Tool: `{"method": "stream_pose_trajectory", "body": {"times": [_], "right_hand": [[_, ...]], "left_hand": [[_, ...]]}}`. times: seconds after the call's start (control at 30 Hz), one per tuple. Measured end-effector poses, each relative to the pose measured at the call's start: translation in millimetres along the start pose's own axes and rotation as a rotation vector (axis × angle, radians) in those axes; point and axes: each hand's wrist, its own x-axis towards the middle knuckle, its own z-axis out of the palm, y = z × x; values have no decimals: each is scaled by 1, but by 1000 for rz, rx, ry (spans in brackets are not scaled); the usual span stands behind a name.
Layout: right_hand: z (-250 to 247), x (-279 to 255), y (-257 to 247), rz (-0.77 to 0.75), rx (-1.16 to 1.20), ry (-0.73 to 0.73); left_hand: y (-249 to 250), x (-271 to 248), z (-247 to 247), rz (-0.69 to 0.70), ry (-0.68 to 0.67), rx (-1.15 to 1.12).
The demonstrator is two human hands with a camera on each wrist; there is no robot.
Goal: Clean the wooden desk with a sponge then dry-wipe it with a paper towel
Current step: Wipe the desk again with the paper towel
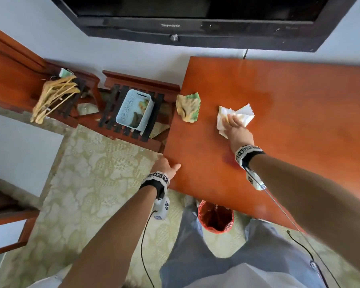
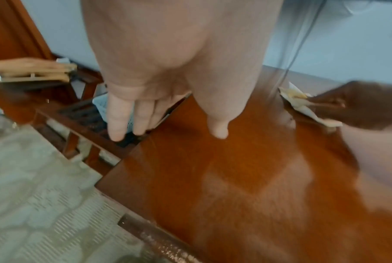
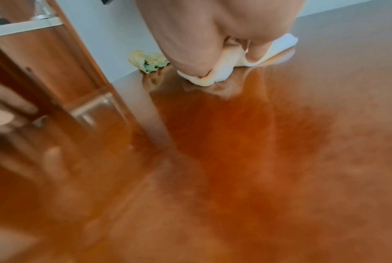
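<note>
The orange-brown wooden desk (image 1: 289, 125) fills the right of the head view, its top glossy with duller patches. A crumpled yellow and green sponge (image 1: 188, 108) lies near its left edge and also shows in the right wrist view as the sponge (image 3: 150, 61). My right hand (image 1: 232, 123) presses a bunched white paper towel (image 1: 242, 114) flat on the desk, right of the sponge. The towel (image 3: 224, 73) is held between thumb and fingers. My left hand (image 1: 167, 166) rests at the desk's front left corner. Its thumb (image 2: 217, 124) is over the top and its straight fingers (image 2: 120, 121) hang past the edge.
A light-blue plastic basket (image 1: 134, 109) sits on a slatted wooden rack left of the desk. Wooden hangers (image 1: 54, 96) lie on a second rack farther left. A red-lined bin (image 1: 215, 218) stands on the patterned carpet at the desk's front edge. A television (image 1: 195, 17) hangs on the wall.
</note>
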Motion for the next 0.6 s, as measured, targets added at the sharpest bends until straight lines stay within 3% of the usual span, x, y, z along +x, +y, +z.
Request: {"method": "stream_pose_trajectory", "body": {"times": [0.1, 0.27, 0.33, 0.47, 0.6], "right_hand": [[13, -28, -44, 70, 57, 97], [66, -89, -150, -282, 90, -12], [74, -100, -182, -405, 70, -95], [44, -61, -199, -497, 47, -90], [10, 26, -190, -268, -13, -15]], "left_hand": [[-25, 24, -11, 116, 62, -110], [-81, 64, -27, 98, -264, -574], [-98, 71, -32, 138, -218, -505], [-129, 82, -26, 170, -126, -358], [-150, 81, -20, 165, -99, -299]]}}
